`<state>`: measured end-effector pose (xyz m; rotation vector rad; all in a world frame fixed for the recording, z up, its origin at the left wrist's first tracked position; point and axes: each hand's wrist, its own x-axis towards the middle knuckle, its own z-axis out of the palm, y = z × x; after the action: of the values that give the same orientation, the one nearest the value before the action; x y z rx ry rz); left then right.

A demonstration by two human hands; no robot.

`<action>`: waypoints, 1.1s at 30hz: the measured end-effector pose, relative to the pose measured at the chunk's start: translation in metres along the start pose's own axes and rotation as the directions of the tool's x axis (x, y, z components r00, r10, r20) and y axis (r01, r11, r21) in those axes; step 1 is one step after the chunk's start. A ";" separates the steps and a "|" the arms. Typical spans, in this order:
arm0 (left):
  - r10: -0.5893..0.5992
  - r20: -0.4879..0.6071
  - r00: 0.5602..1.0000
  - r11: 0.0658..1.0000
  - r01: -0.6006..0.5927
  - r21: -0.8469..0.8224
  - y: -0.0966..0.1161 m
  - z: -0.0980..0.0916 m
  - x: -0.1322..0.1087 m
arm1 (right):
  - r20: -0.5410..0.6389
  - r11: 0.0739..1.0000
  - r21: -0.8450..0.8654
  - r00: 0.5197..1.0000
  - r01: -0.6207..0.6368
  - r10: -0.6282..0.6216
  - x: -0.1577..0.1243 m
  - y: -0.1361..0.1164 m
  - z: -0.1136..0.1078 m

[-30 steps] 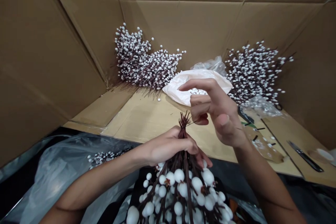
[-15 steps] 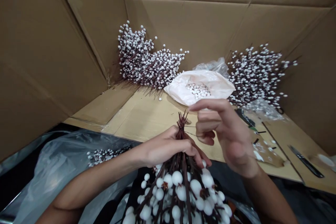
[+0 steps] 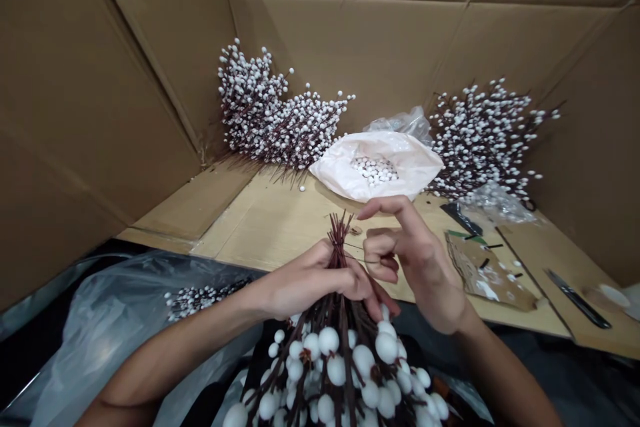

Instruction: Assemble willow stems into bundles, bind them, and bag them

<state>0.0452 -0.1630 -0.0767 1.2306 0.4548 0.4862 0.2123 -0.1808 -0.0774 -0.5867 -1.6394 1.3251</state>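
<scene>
My left hand (image 3: 310, 280) is closed round the stems of a bundle of dark twigs with white berries (image 3: 340, 360), stem ends pointing up and away from me. My right hand (image 3: 415, 260) is just to the right of the stem ends, its thumb and bent fingers pinching a thin wire (image 3: 363, 259) that runs to the stems; the forefinger is stretched out above.
Cardboard walls (image 3: 100, 100) surround a cardboard work surface (image 3: 280, 220). Two heaps of berry twigs (image 3: 273, 117) (image 3: 483, 137) lean at the back, a white bag of loose berries (image 3: 375, 167) between them. A knife (image 3: 577, 288) and scraps lie right. Clear plastic (image 3: 125, 307) holds more twigs at left.
My right hand has come down and in toward the stem ends, drawing the wire closer to the bundle. The left hand keeps its grip on the stems.
</scene>
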 end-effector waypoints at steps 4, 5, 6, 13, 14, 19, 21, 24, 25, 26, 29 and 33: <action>0.031 0.086 0.996 0.997 -0.037 0.064 0.000 -0.004 0.001 | -0.009 0.999 0.039 1.000 0.016 -0.016 0.012 0.002 -0.008; 0.043 0.089 0.995 0.996 -0.050 0.073 0.002 -0.005 0.001 | 0.003 0.998 0.058 1.000 0.026 -0.026 0.015 0.002 -0.010; 0.053 0.084 0.995 0.995 -0.060 0.082 0.004 -0.006 0.001 | 0.007 0.996 0.075 0.999 0.039 -0.040 0.017 0.002 -0.011; 0.072 0.115 0.991 0.963 -0.099 0.252 0.030 -0.004 -0.004 | 0.018 0.970 0.134 0.979 0.201 -0.205 0.029 -0.008 -0.014; 0.080 0.128 0.988 0.952 -0.114 0.283 0.035 -0.004 -0.004 | 0.034 0.962 0.143 0.971 0.231 -0.238 0.032 -0.010 -0.013; 0.120 0.220 0.968 0.923 -0.190 0.334 0.049 -0.009 0.000 | 0.026 0.922 0.171 0.934 0.347 -0.356 0.046 -0.014 -0.011; 0.130 0.251 0.959 0.913 -0.214 0.347 0.052 -0.012 0.002 | 0.028 0.910 0.174 0.922 0.375 -0.386 0.049 -0.014 -0.012; 0.139 0.230 0.963 0.894 -0.222 0.389 0.055 -0.013 0.000 | 0.055 0.908 0.192 0.919 0.373 -0.389 0.047 -0.018 -0.013; 0.142 0.207 0.968 0.888 -0.217 0.407 0.056 -0.012 -0.002 | 0.077 0.917 0.200 0.928 0.345 -0.365 0.045 -0.021 -0.013; 0.144 0.184 0.972 0.879 -0.211 0.428 0.057 -0.010 -0.004 | 0.102 0.930 0.206 0.939 0.304 -0.329 0.043 -0.024 -0.013; 0.171 0.131 0.976 0.823 -0.215 0.526 0.061 -0.005 -0.011 | 0.185 0.958 0.236 0.960 0.163 -0.209 0.036 -0.033 -0.013; 0.280 0.130 0.951 0.637 -0.285 0.716 0.066 0.000 -0.019 | 0.220 0.940 0.337 0.966 0.054 -0.135 0.030 -0.042 -0.011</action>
<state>0.0225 -0.1569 -0.0124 2.1147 0.4654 0.5904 0.2154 -0.1643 -0.0272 -0.1482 -1.5641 1.6020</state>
